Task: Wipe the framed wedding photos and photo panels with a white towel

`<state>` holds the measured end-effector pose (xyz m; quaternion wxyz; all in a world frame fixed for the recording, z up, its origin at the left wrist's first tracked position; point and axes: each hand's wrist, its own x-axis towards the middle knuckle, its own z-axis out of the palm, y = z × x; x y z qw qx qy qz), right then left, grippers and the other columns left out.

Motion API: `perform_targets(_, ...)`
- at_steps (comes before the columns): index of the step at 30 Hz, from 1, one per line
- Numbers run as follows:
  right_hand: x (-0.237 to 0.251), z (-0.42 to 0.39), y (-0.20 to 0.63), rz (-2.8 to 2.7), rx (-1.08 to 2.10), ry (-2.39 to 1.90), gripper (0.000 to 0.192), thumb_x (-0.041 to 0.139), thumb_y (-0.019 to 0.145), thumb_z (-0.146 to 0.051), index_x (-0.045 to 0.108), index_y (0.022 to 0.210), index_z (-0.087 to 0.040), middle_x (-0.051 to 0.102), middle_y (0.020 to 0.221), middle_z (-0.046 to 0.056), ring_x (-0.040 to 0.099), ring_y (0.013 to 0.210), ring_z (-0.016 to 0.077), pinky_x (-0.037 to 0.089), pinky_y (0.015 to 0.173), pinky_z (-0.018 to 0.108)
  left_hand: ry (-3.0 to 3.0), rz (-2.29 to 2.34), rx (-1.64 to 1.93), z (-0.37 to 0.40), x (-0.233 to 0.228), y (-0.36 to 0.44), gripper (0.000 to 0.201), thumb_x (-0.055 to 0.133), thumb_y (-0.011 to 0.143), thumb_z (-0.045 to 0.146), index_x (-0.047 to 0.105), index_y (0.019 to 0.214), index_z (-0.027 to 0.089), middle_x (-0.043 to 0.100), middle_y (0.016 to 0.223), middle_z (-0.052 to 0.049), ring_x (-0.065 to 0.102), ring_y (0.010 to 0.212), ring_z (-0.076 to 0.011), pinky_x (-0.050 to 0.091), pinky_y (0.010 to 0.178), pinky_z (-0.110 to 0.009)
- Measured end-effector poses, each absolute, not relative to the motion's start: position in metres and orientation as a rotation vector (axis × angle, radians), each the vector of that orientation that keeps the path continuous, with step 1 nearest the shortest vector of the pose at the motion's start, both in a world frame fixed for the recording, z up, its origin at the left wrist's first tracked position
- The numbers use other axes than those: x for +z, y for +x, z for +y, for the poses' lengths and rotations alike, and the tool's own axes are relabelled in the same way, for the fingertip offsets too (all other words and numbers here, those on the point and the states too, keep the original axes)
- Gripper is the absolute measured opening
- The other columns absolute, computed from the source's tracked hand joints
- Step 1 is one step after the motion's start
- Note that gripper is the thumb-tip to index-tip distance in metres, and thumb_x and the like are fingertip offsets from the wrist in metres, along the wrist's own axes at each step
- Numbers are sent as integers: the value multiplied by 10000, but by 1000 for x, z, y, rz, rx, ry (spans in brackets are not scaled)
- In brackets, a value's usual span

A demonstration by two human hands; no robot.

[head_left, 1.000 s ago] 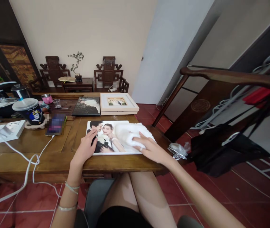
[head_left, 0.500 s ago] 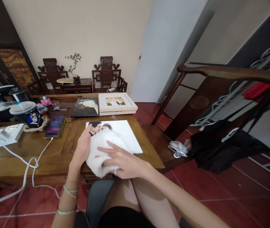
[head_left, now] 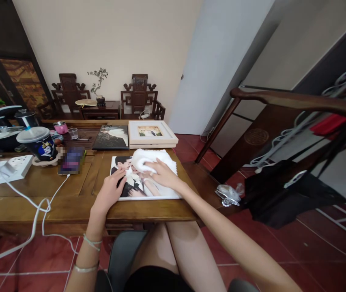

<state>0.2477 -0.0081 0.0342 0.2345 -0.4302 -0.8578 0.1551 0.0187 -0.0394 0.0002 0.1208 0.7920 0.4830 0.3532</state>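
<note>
A wedding photo panel (head_left: 138,187) with a white edge lies flat near the front of the wooden table. My left hand (head_left: 112,188) rests on its left side, fingers stretched out over the picture. On the upper right part, my right hand (head_left: 162,175) presses a bunched white cloth (head_left: 154,156), its fingers partly sunk in the fabric. The cloth covers the top right of the picture, including part of one pictured figure.
Behind the panel lie a dark photo album (head_left: 111,138) and a white framed picture (head_left: 151,140). A phone (head_left: 71,160) on a white cable, a lidded cup (head_left: 42,146) and a power strip (head_left: 16,166) stand left. A wooden chair (head_left: 258,134) is at right.
My right hand has carried the cloth from the panel's near left part to its upper right, uncovering most of the picture. My left hand has moved onto the panel and lies flatter.
</note>
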Motion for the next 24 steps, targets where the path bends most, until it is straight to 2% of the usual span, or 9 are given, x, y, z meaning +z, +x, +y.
perform_targets(2,39,15,221,-2343,470,-1157,279,432,889,-209,644,1072,-219,711,1065,48,613,1075,272,256,1084,551,2322,1410,1028,-39,1,18,368,418,927,299,635,1188,156,592,1300,-105,502,1270,-232,386,1085,-426)
perform_targets(5,47,36,178,-2375,528,-1072,292,451,906,-296,648,1112,-232,715,1075,20,623,1065,245,365,1041,435,2327,1413,1014,-39,3,19,365,440,918,286,633,1187,133,589,1303,-123,495,1276,-239,377,1091,-423)
perform_targets(7,50,42,157,-2398,546,-1018,318,467,901,-325,649,1141,-222,681,1168,4,582,1140,238,347,1059,389,2325,1395,1019,-39,4,19,345,436,918,267,644,1164,143,614,1275,-119,528,1245,-238,396,1075,-415)
perform_targets(10,48,41,148,-2409,543,-998,366,452,905,-322,632,1198,-197,634,1253,5,519,1218,257,272,1104,409,2323,1370,1039,-39,4,20,327,415,924,250,658,1126,166,643,1236,-104,568,1197,-230,425,1048,-404)
perform_targets(16,37,37,210,-2355,501,-1130,351,474,900,-323,625,1207,-248,622,1266,45,568,1155,268,376,1041,450,2294,1396,1071,-37,-2,18,359,413,924,260,621,1198,158,602,1297,-97,505,1268,-226,382,1093,-416)
perform_targets(21,30,37,274,-2264,390,-1290,333,425,920,-335,646,1133,-207,594,1303,81,490,1243,309,294,1072,546,2285,1396,1056,-39,-1,18,368,408,922,252,614,1210,151,601,1298,-99,501,1272,-227,380,1096,-407)
perform_targets(24,24,22,298,-2254,324,-1312,293,450,893,-289,647,1089,-196,622,1260,92,513,1223,299,229,1104,567,2274,1414,1074,-40,0,18,361,417,915,248,628,1188,141,611,1282,-109,518,1256,-233,387,1090,-410)
